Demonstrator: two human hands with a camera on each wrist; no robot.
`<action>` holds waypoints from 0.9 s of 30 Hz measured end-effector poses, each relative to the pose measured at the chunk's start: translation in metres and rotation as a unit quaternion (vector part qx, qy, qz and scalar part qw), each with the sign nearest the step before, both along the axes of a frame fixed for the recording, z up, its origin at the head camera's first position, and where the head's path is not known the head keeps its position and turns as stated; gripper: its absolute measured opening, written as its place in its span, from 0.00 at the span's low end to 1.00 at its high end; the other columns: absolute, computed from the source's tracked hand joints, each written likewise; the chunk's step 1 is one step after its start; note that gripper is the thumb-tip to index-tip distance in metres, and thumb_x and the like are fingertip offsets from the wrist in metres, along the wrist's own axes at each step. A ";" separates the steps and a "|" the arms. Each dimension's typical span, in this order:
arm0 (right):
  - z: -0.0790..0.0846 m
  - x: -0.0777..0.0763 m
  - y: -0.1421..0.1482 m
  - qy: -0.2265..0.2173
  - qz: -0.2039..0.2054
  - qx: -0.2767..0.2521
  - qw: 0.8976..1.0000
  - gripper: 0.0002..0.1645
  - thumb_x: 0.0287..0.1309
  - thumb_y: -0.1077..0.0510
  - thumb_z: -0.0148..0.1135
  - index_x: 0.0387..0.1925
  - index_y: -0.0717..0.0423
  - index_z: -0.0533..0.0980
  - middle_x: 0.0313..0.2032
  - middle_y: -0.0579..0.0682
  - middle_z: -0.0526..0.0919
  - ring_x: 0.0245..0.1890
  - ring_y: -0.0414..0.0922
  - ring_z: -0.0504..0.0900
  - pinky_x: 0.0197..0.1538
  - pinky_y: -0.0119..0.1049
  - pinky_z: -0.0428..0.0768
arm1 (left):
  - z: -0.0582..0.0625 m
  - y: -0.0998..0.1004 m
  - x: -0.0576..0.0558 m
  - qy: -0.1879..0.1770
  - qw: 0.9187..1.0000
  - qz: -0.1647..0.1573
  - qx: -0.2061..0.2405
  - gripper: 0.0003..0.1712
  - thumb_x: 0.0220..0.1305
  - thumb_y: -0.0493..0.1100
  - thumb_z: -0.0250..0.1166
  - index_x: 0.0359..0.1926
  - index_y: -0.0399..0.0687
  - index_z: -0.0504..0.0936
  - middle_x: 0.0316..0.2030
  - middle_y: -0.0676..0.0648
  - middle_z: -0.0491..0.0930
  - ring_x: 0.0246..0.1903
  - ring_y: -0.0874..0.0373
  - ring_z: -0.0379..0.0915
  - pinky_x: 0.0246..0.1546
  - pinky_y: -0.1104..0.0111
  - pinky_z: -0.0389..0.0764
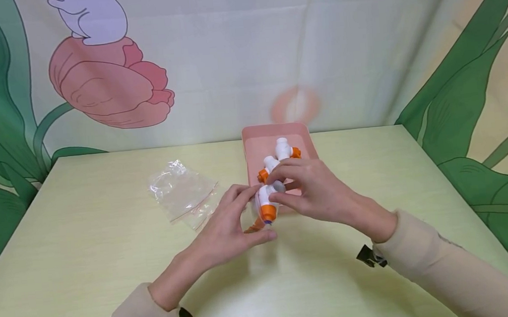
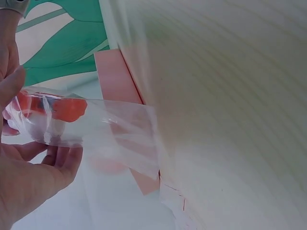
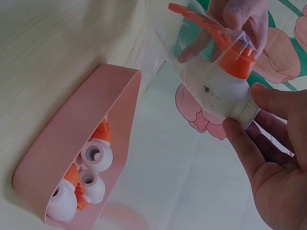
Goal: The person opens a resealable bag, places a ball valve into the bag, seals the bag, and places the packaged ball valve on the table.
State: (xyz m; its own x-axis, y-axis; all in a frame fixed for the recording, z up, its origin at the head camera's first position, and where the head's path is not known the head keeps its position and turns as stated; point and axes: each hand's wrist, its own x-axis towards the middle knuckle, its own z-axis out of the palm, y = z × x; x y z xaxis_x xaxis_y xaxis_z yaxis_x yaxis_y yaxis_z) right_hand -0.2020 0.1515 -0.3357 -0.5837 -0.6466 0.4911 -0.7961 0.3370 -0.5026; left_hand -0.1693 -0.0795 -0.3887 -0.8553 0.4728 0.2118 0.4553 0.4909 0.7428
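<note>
A white plastic valve with an orange lever handle sits inside a clear plastic bag, its ribbed white end toward my right hand. My right hand pinches that ribbed end between thumb and fingers. On the other side, my left hand holds the bag around the valve, fingertips at the top and thumb below. In the left wrist view the bag's loose part stretches out past the fingers. Both hands are in front of the pink tray.
In the tray lie several more white valves with orange handles. Left of the tray, flat clear zip bags lie on the pale table. A printed curtain hangs behind the table's far edge.
</note>
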 end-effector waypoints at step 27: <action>-0.006 0.002 -0.009 0.003 -0.034 -0.028 0.999 0.16 0.49 0.66 0.81 0.37 0.62 0.81 0.37 0.49 0.84 0.38 0.43 0.84 0.39 0.30 0.85 | 0.004 0.006 -0.004 0.052 0.995 -0.014 0.087 0.37 0.56 0.44 0.81 0.65 0.44 0.76 0.59 0.52 0.75 0.58 0.60 0.74 0.57 0.63 0.79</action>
